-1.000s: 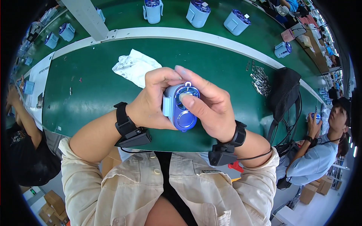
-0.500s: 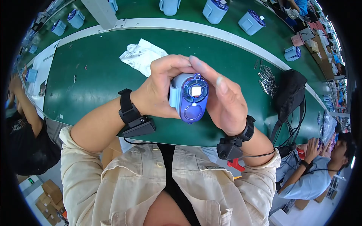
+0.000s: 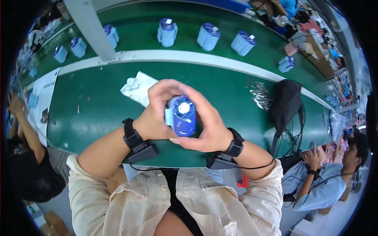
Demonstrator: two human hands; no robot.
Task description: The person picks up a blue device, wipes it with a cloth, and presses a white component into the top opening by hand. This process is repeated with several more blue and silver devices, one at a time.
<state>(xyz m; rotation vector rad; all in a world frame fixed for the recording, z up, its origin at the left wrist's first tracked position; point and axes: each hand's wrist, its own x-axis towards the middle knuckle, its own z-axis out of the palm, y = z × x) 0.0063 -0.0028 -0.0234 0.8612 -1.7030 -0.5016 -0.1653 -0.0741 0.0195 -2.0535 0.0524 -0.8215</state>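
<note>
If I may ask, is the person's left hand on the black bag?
No, the left hand holds the blue device; the black bag lies farther right.

The device (image 3: 181, 120) looks glossy plastic, the tabletop (image 3: 94, 106) smooth, the small pieces (image 3: 261, 95) shiny metal.

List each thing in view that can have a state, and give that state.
Blue handheld device: held, purple-blue end facing the camera; bright patch lit or reflecting, unclear.
Left hand: closed around the device's left side.
Right hand: curved around its right side; firmness unclear.
Wrist straps: fastened.
White cloth or tissue: crumpled.
Small metal parts: loosely heaped.
Black bag: lying down; open or shut, unclear.
</note>
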